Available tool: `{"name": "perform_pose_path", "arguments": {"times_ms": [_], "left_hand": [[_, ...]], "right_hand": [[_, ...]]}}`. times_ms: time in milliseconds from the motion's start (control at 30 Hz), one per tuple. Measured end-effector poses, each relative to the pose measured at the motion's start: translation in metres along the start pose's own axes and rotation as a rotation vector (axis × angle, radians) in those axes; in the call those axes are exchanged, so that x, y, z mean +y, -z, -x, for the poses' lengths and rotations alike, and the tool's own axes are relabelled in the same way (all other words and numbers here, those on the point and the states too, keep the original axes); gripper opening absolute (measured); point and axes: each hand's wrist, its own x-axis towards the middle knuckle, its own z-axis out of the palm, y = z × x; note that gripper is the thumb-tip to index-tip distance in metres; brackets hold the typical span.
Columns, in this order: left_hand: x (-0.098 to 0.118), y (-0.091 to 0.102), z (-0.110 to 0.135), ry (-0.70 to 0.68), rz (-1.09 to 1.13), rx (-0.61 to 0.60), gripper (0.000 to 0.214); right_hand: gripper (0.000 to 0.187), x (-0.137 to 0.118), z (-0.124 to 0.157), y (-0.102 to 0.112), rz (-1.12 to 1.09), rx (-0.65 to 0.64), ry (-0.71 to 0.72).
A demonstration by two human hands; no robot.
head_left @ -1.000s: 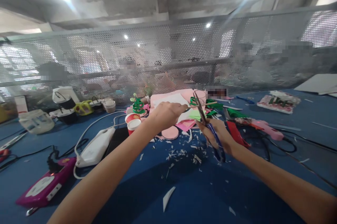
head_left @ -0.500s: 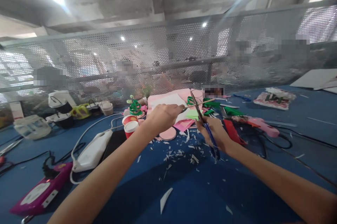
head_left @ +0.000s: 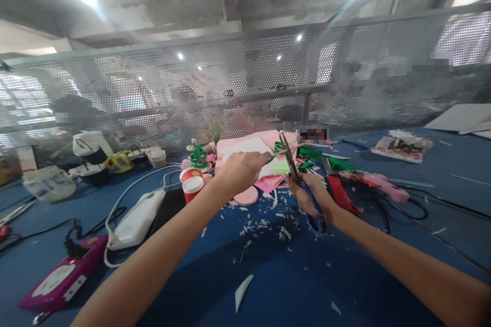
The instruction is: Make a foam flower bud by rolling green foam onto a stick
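My left hand (head_left: 240, 169) is closed, pinching a thin wooden stick (head_left: 286, 150) that points right, a little above the blue table (head_left: 268, 286). My right hand (head_left: 312, 194) grips blue-handled scissors (head_left: 303, 183); their blades rise up and left and meet the stick near its tip. White paper scraps (head_left: 264, 224) lie scattered on the table under both hands. Behind the hands lies a heap of pink foam sheets (head_left: 249, 145) and green cut pieces (head_left: 318, 155).
Red paper cups (head_left: 193, 183), a white device with a cable (head_left: 134, 219) and a magenta device (head_left: 57, 278) lie to the left. A pink glue gun (head_left: 379, 183) with black cables lies to the right. A perforated metal screen (head_left: 245, 81) closes off the far edge, with people behind it.
The scissor blades have closed in on the stick, and the free end of the stick past the blades looks shorter. Both hands stay at almost the same place.
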Motion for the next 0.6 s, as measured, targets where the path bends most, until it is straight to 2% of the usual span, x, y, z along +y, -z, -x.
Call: {"name": "perform_pose_path", "arguments": {"times_ms": [200, 400, 600], "left_hand": [[-0.009, 0.005, 0.002, -0.005, 0.008, -0.026, 0.032], [-0.005, 0.003, 0.003, -0.063, -0.009, -0.031, 0.033], [0.007, 0.003, 0.003, -0.043, -0.023, -0.069, 0.038]], "right_hand": [[0.037, -0.003, 0.001, 0.001, 0.016, -0.072, 0.005], [0.040, -0.005, 0.002, 0.001, 0.018, -0.094, -0.026], [0.038, 0.000, 0.003, -0.003, -0.069, -0.080, 0.130]]}}
